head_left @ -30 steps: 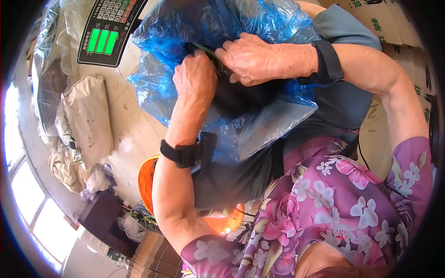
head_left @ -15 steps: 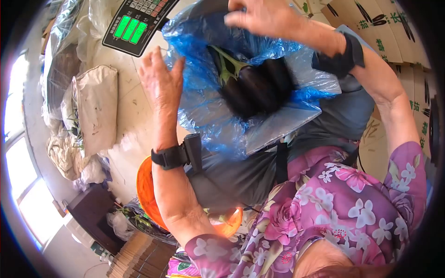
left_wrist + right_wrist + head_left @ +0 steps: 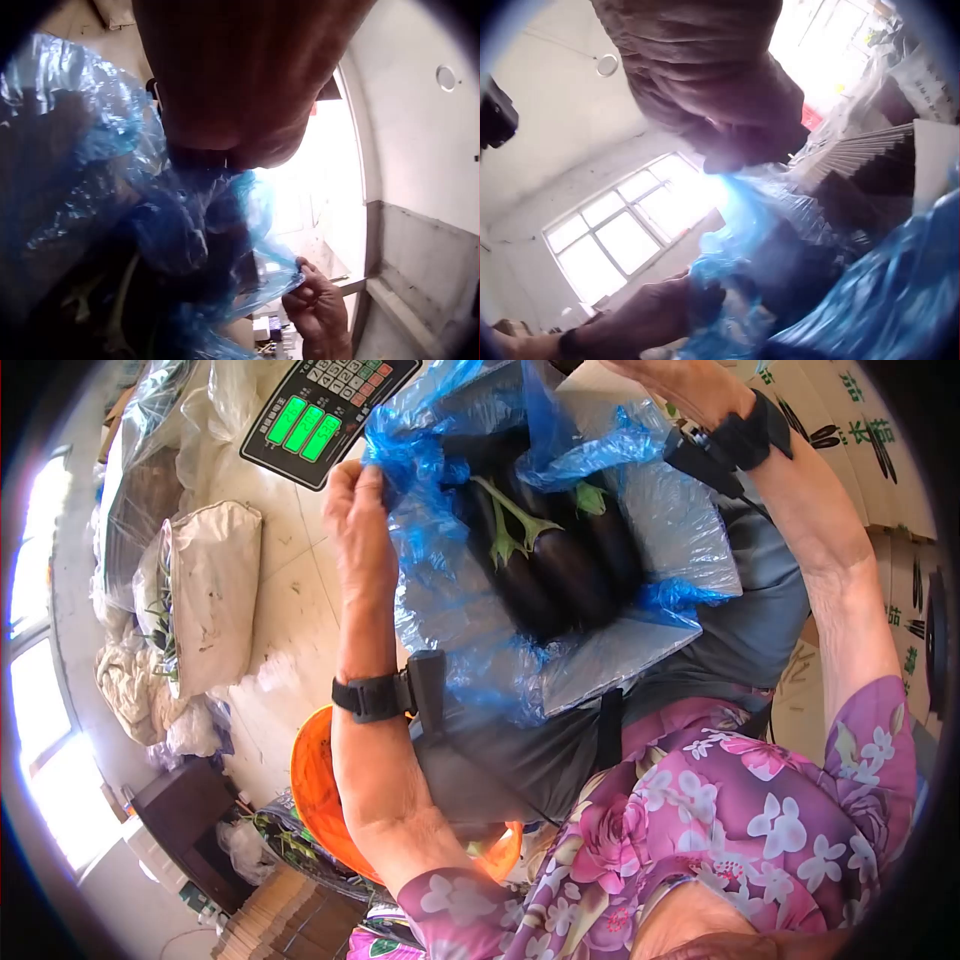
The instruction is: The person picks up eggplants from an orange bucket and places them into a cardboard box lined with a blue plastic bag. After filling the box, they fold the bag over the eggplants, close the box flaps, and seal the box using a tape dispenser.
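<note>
While the rim of the bag (image 3: 430,560) is pinched by the left hand (image 3: 362,540) and the right hand (image 3: 319,304), the eggplants (image 3: 570,565) are cradled between them and lower down, touched by neither. At the bag's left edge, just beside the scale (image 3: 325,425), the blue film is held by the left hand between thumb and bent fingers. The right hand is cut off by the upper edge of the head view, but in both wrist views the film is seen nipped in its fingertips and drawn up to a point.

Inside the open bag, at least three dark eggplants are laid side by side, to the right of the left hand and nearer the body than the right hand. Two long green stems are pointed towards the left hand; whether more eggplants are hidden by the folds cannot be told. The bag is spread near the lap, over a flat surface whose corner is shown beneath the film.

A black strap (image 3: 372,698) is worn on each wrist. At the left, a pale sack (image 3: 215,595) is set on the floor, and an orange tub (image 3: 318,770) is partly covered by the left arm. At the right, printed cartons (image 3: 880,490) are seen.
</note>
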{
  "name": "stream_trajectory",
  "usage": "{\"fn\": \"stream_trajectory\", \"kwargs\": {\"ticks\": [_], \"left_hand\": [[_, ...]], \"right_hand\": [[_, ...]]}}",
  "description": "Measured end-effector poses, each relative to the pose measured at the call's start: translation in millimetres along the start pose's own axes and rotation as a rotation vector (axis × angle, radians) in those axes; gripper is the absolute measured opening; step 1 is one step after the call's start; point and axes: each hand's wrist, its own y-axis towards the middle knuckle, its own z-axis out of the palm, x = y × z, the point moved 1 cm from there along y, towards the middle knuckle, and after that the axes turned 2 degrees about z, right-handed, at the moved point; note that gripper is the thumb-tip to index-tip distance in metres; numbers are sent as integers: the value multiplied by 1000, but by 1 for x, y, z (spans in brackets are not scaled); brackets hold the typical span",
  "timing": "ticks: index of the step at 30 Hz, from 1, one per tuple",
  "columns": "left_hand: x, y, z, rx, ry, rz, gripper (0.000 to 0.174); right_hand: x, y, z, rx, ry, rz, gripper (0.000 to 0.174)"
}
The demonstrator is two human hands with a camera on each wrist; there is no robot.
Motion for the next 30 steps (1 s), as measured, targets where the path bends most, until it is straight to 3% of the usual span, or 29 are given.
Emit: {"fn": "stream_trajectory", "kwargs": {"ticks": [1, 3, 4, 6, 7, 8, 9, 11, 13, 14, 15, 16, 17, 22, 24, 25, 27, 28, 29, 30], "left_hand": [[-10, -5, 0, -2, -1, 7, 13], [-43, -25, 5, 174, -545, -52, 11], [-47, -36, 1, 364, -377, -39, 13], [-62, -67, -1, 734, -24, -74, 24], [-61, -82, 14, 1019, 122, -29, 19], [-56, -103, 31, 1225, 300, -20, 17], [-51, -128, 45, 1422, 484, -17, 15], [-66, -171, 55, 1241, 870, 301, 9], [-92, -170, 46, 1191, 819, 228, 15], [-101, -169, 34, 999, 684, 272, 18], [-107, -168, 23, 809, 551, 312, 23], [-108, -164, 18, 640, 644, 368, 30], [-103, -158, 13, 494, 691, 306, 39], [-25, -133, -33, 327, 1102, 366, 56], [-6, -125, -48, 217, 977, 131, 54], [-2, -124, -52, 215, 982, 130, 54], [10, -113, -61, 409, 1108, -85, 35], [15, -116, -60, 530, 1215, 6, 18], [11, -123, -56, 651, 1177, 54, 13], [8, -130, -51, 750, 1068, -12, 14]], "right_hand": [[11, -18, 7, -2, -1, -7, 18], [25, -50, 25, 726, -123, -221, 22], [2, -67, 43, 991, -129, -380, 23], [-35, -114, 56, 1280, -227, -479, 17], [-40, -135, 46, 1184, -533, -523, 14], [-36, -139, 46, 1254, -752, -312, 13], [-34, -141, 37, 1258, -756, -317, 13], [-36, -148, 9, 959, -480, -250, 10], [-38, -151, -6, 664, -338, -201, 8], [-45, -148, -16, 459, -477, -261, 17], [-52, -146, -22, 458, -474, -264, 17], [-61, -143, -29, 246, -550, -202, 23], [-70, -142, -34, 34, -619, -139, 30], [-107, -143, -36, -102, -748, -161, 49], [-115, -145, -37, -169, -753, -166, 54], [-126, -145, -39, -213, -734, -174, 46], [-130, -138, -37, -259, -710, -184, 39], [-131, -144, -38, -92, -749, -116, 32], [-126, -151, -37, 76, -783, -44, 27], [-115, -158, -35, 32, -746, -161, 28]]}}
